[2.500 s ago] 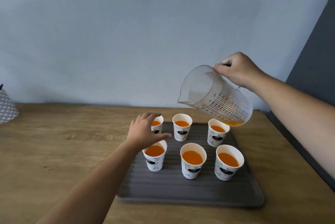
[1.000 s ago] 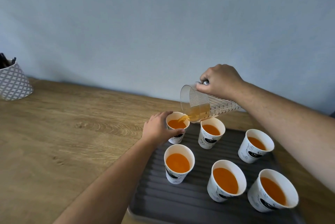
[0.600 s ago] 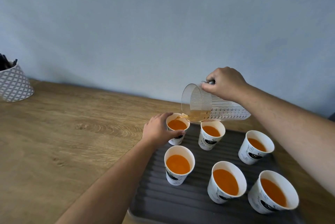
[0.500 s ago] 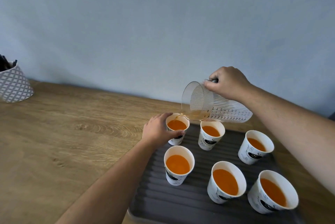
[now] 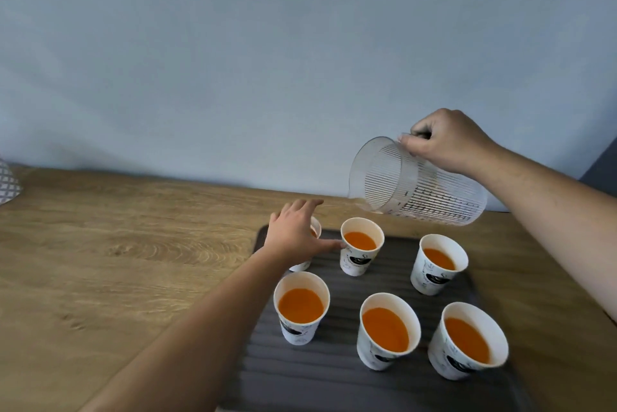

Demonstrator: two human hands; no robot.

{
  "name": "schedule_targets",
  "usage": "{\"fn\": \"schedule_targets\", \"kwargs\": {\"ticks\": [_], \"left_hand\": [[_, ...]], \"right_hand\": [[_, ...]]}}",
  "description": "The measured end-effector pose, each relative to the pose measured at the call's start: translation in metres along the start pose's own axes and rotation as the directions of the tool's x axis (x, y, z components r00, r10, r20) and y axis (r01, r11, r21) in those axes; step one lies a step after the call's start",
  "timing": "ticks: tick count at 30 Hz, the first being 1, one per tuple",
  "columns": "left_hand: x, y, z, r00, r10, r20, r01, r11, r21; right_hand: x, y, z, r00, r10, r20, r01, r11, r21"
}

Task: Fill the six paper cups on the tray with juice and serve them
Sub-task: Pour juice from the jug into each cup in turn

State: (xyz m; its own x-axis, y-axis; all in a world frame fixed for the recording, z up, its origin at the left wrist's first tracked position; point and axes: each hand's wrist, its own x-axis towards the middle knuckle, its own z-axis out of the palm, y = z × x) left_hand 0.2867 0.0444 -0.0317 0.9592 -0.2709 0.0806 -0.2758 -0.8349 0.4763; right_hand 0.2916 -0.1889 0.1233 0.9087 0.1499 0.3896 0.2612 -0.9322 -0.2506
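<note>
Several white paper cups holding orange juice stand in two rows on a dark ribbed tray. My left hand hovers with spread fingers over the back-left cup, mostly hiding it; its thumb reaches toward the back-middle cup. My right hand grips the handle of a clear ribbed jug, held tilted on its side above the back of the tray. The jug looks empty of juice. The front-left cup stands just below my left forearm.
The tray lies on a wooden table against a pale blue wall. A white patterned pot shows at the far left edge. A dark panel stands at the right.
My left hand has let go of the back-left cup and opened above it. The jug has stopped pouring and moved up and to the right, away from that cup.
</note>
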Motion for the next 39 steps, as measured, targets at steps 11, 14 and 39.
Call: {"fn": "schedule_targets", "kwargs": {"ticks": [11,14,39], "left_hand": [[0.009,0.032,0.02,0.986,0.08,0.145,-0.095,0.991,0.099],[0.008,0.032,0.022,0.989,0.082,0.125,-0.096,0.99,0.106],[0.008,0.034,0.021,0.99,0.043,0.132,-0.057,0.993,0.105]], "right_hand": [[-0.025,0.01,0.012,0.996,-0.056,0.074,0.076,0.951,-0.299],[-0.026,0.009,0.018,0.991,-0.096,0.097,0.123,0.931,-0.343],[-0.024,-0.002,0.026,0.976,-0.162,0.143,0.207,0.891,-0.405]]}}
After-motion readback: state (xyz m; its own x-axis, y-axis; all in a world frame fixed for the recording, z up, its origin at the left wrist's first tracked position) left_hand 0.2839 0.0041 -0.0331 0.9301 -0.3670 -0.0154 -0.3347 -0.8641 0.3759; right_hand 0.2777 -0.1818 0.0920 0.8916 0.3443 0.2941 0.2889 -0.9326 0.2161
